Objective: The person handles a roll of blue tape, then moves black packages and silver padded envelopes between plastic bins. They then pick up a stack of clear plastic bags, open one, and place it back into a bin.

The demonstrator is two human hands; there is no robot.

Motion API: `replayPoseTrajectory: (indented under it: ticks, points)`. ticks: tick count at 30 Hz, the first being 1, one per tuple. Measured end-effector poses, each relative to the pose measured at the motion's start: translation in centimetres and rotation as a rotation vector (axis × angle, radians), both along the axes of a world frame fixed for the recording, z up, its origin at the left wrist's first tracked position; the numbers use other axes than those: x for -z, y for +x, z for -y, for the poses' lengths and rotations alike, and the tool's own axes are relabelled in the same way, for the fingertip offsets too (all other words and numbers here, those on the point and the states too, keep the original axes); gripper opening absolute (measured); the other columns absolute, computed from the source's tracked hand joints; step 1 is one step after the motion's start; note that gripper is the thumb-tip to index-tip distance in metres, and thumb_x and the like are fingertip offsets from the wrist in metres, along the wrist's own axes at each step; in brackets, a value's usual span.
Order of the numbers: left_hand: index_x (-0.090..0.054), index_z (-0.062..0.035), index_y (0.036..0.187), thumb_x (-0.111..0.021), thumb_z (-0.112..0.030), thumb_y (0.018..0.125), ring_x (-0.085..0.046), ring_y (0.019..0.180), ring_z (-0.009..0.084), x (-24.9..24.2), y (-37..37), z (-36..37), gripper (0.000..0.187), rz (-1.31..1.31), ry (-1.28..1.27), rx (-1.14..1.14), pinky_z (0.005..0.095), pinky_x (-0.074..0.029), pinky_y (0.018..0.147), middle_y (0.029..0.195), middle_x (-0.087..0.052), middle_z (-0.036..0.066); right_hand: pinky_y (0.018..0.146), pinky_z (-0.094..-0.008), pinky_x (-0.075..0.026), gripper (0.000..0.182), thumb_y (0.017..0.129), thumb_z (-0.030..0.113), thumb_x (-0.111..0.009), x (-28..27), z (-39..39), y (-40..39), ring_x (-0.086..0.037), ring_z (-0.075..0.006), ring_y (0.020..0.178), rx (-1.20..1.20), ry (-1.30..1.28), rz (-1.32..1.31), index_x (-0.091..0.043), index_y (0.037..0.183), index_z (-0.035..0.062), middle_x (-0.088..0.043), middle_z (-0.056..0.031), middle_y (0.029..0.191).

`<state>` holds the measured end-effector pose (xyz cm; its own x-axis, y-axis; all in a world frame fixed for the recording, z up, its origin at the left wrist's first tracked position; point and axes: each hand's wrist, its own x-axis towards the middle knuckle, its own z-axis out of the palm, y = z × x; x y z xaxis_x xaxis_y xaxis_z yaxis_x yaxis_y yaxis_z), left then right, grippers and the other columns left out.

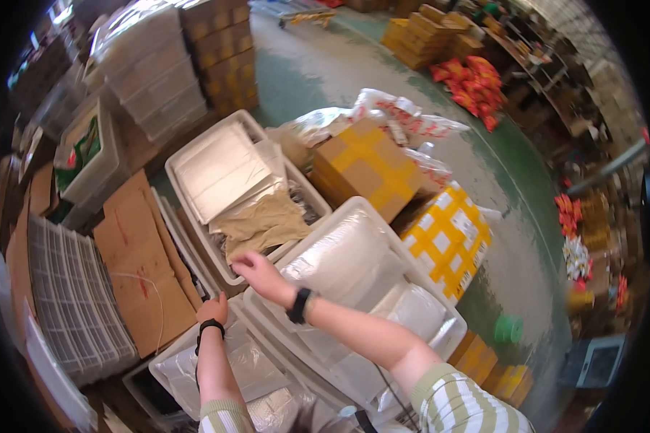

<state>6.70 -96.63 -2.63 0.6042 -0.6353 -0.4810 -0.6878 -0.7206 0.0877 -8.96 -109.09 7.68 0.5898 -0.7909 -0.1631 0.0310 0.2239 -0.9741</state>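
Note:
My right hand [261, 276] reaches over the front corner of a white plastic bin [189, 203], its fingers curled in beside a crumpled tan cloth [265, 222]. What those fingers hold, if anything, is hidden. Flat silvery packages [222, 167] fill the back of that bin. My left hand [213, 309] is lower and to the left, between that bin and a nearer bin holding clear-wrapped silvery packs [251, 361]. Its fingers look bent, and what is in them is not visible. Under my right forearm stands another white bin [451, 328] with plastic-wrapped packs [339, 249].
Brown cardboard [141, 252] and stacked grey plastic crates [79, 296] stand at left. Taped cartons [365, 164] and a yellow-taped white box [448, 238] border the bins at right. Stacked clear bins [152, 72] rise behind. Red bags [469, 83] lie across the floor.

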Motion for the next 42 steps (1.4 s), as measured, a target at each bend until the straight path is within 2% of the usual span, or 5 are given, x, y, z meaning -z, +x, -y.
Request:
replayPoseTrajectory:
  ticks: [5,13,20,28,42]
  points:
    - [-0.052,-0.0037,0.114,-0.055,-0.036,0.082,-0.056,0.101,0.0339,-1.1,-2.6,-2.9,0.045,0.103,-0.293,0.382,0.0437,-0.042,0.089,0.105,-0.060,0.019,0.080,-0.0293,-0.046,0.026,0.085,0.021,-0.054,-3.3,-11.5,-16.9,-0.059,-0.0194,0.090,0.104,0.018,-0.362,-0.058,0.101,0.0006,-0.062,-0.0118,0.095]
    - [-0.061,-0.0023,0.099,-0.063,-0.017,0.080,-0.059,0.085,0.0241,-12.2,-14.0,-17.3,0.025,-0.597,-0.645,0.096,0.0336,-0.045,0.077,0.091,-0.063,0.014,0.096,-0.0434,-0.038,0.046,0.075,0.018,-0.050,-2.2,-28.1,-38.7,-0.041,-0.0382,0.117,-0.156,-0.150,-1.358,-0.048,0.120,0.0093,-0.038,-0.0184,0.132]
    - [-0.059,0.0060,0.083,-0.058,-0.006,0.079,-0.058,0.067,0.0161,-14.9,-22.1,-35.0,0.013,-0.814,-0.660,-0.373,0.0270,-0.049,0.062,0.076,-0.062,0.011,0.088,-0.0350,-0.045,0.037,0.070,0.019,-0.058,1.8,-35.4,-41.1,-0.058,-0.0307,0.099,0.044,0.266,-1.046,-0.061,0.104,0.0050,-0.061,-0.0175,0.104]
    - [-0.060,0.0034,0.084,-0.059,-0.006,0.082,-0.057,0.067,0.0140,-18.0,-21.4,-28.2,0.010,-0.731,-0.734,0.079,0.0268,-0.046,0.063,0.075,-0.063,0.010,0.053,-0.0287,-0.051,0.017,0.082,0.008,-0.051,-6.9,-35.5,-41.2,-0.062,-0.0159,0.055,0.509,0.162,-0.469,-0.059,0.088,-0.0053,-0.063,-0.0121,0.069]
    - [-0.060,0.0024,0.085,-0.056,-0.009,0.085,-0.060,0.069,0.0123,-25.3,-25.4,-34.0,0.012,-0.607,-1.080,-0.297,0.0245,-0.047,0.064,0.074,-0.063,0.007,0.068,-0.0304,-0.051,0.022,0.083,0.003,-0.044,-13.4,-29.3,-42.8,-0.064,-0.0206,0.073,0.360,-0.148,-0.450,-0.060,0.097,-0.0020,-0.065,-0.0150,0.084]
